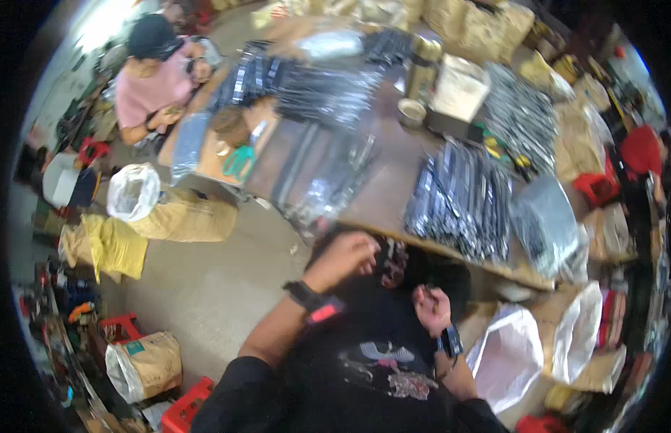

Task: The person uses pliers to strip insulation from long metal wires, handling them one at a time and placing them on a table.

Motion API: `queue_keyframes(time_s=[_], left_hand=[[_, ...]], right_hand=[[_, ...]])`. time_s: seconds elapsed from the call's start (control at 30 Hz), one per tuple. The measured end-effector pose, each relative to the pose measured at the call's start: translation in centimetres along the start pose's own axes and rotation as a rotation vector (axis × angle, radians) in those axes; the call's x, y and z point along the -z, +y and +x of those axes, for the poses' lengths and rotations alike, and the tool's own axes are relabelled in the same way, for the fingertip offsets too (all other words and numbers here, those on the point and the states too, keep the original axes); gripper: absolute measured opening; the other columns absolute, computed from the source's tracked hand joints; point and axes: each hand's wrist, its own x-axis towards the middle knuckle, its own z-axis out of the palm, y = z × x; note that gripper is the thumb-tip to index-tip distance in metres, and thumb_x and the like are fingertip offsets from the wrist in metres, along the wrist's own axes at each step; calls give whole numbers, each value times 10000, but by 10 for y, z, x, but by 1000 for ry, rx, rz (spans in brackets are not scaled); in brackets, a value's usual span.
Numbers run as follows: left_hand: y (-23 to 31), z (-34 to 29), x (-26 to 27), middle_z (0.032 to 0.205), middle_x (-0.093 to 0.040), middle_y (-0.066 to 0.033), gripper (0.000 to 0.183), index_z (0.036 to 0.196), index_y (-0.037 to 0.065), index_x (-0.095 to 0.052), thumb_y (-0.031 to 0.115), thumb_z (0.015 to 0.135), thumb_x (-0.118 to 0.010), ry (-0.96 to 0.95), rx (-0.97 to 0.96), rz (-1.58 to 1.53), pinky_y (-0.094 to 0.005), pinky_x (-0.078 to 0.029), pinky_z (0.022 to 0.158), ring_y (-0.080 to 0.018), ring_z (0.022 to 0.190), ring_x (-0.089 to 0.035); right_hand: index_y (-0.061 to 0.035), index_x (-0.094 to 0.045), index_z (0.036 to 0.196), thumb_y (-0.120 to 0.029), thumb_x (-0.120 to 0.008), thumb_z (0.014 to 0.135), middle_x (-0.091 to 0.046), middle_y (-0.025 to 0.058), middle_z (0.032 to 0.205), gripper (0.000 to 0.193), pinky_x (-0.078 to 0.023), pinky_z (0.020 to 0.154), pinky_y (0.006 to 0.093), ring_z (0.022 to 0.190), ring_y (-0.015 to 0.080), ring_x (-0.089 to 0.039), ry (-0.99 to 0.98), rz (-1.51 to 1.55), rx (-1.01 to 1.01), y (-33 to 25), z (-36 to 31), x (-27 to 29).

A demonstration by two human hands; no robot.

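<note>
My left hand [352,255] is raised above my lap, just off the table's near edge, its fingers curled in. Lower and to the right, my right hand [432,309] is turned partly palm up with the fingers bent. Blur hides what either hand may hold. Closest to my hands on the table lie a bundle of long dark strips in shiny clear wrapping [458,202] and, further left, a few long clear plastic sleeves [325,169]. Green-handled scissors [238,164] rest near the table's left edge.
The brown table [389,173] carries more piled strips [328,94], a white box [459,86] and a tape roll [411,112]. A person in pink [151,90] sits at the far left. Open sacks [505,353] stand by my right; a paper sack [191,216] lies left.
</note>
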Motion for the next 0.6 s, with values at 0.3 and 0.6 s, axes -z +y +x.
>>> queue_keyframes(time_s=[0.3, 0.6], left_hand=[[39, 51, 5, 709, -577, -37, 159, 854, 19, -565, 173, 877, -531, 134, -134, 104, -219, -428, 521, -106, 593, -566], [32, 79, -8, 726, -604, -45, 175, 900, -6, -583, 158, 841, -577, 245, -100, 187, -217, -422, 474, -99, 567, -556]], right_hand=[[53, -534, 819, -37, -469, 688, -544, 154, 819, 172, -487, 674, 294, 775, 259, -532, 60, 118, -82, 0, 6, -7], [46, -541, 803, -35, -474, 687, -550, 161, 833, 156, -504, 674, 301, 784, 266, -543, 31, 126, -56, 5, -2, -7]])
